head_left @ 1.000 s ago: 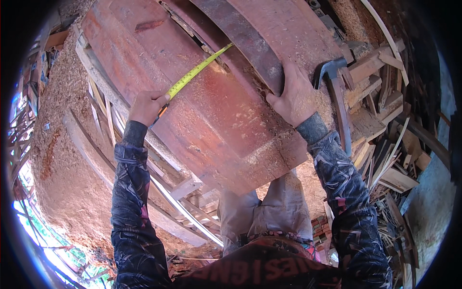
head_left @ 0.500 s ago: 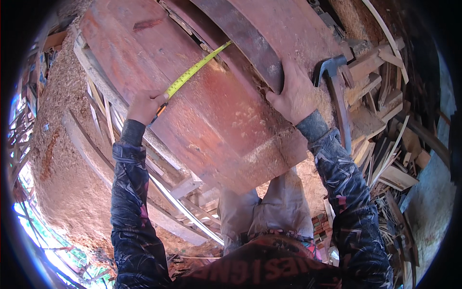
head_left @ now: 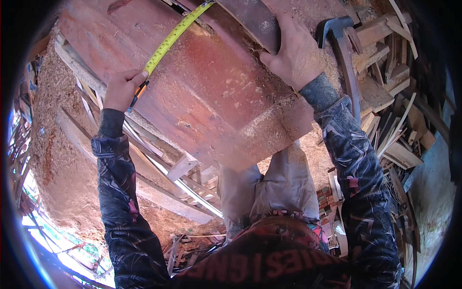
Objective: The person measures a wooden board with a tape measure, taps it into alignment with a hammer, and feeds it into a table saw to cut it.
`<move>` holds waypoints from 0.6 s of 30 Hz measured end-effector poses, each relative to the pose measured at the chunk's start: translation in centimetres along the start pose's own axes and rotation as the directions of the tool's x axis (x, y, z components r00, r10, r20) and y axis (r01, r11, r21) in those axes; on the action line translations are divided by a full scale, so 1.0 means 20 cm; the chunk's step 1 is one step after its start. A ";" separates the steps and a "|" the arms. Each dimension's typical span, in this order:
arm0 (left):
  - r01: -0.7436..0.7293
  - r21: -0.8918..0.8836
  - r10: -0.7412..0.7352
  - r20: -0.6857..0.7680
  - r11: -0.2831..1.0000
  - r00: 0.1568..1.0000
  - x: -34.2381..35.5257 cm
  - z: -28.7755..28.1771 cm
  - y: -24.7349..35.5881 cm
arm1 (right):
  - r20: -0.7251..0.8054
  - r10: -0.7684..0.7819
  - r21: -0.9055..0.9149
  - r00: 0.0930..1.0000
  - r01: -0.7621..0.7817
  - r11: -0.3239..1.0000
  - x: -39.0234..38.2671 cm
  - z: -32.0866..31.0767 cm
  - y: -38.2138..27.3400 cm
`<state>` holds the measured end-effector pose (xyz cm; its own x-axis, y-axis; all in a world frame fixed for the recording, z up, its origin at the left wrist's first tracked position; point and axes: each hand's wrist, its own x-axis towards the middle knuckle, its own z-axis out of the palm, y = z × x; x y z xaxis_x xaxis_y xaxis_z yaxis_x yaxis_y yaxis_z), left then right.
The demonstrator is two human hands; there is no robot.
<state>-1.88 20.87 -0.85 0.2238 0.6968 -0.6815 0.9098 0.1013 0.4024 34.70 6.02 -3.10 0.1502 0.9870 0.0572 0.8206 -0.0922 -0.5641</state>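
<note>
My left hand (head_left: 125,90) is closed on a tape measure at the left edge of a reddish wooden workbench top (head_left: 207,103). Its yellow blade (head_left: 171,44) runs up and right across the wood to the edge of a dark curved plank (head_left: 257,21). Below my left thumb sticks out a slim orange-and-black piece (head_left: 138,95), perhaps part of the tape's case. My right hand (head_left: 297,53) grips the plank's near end, thumb on its left side and fingers over the top. The plank's far end lies outside the view.
A hammer (head_left: 342,62) lies right of my right hand, on the bench's right side. Beyond it are stacked wood offcuts (head_left: 378,91). Sawdust (head_left: 62,159) covers the ground at left, with long wood strips (head_left: 168,197) beside the bench. My legs (head_left: 284,183) stand at its near edge.
The view has shifted, so the bench, plank and hammer sit higher in the picture. My left hand appears farther left and higher. Both hands keep their holds.
</note>
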 end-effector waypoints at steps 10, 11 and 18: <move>-0.020 -0.012 0.018 -0.158 1.000 0.987 -0.02 0.10 -0.02 | 0.022 0.028 -0.019 0.999 -0.028 0.999 -0.01 -0.02 -0.03; -0.022 0.021 0.025 -0.159 1.000 0.987 -0.01 0.09 -0.03 | 0.023 0.026 -0.018 0.999 -0.025 1.000 0.00 -0.02 -0.03; -0.018 0.005 0.019 -0.197 1.000 0.980 -0.01 0.12 -0.08 | 0.044 0.033 -0.015 0.998 -0.032 0.999 0.00 -0.03 -0.03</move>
<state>-2.53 18.81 -2.74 0.1677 0.8251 -0.5395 0.9071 0.0852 0.4122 34.44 6.02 -2.29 0.1528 0.9883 0.0025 0.8235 -0.1259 -0.5532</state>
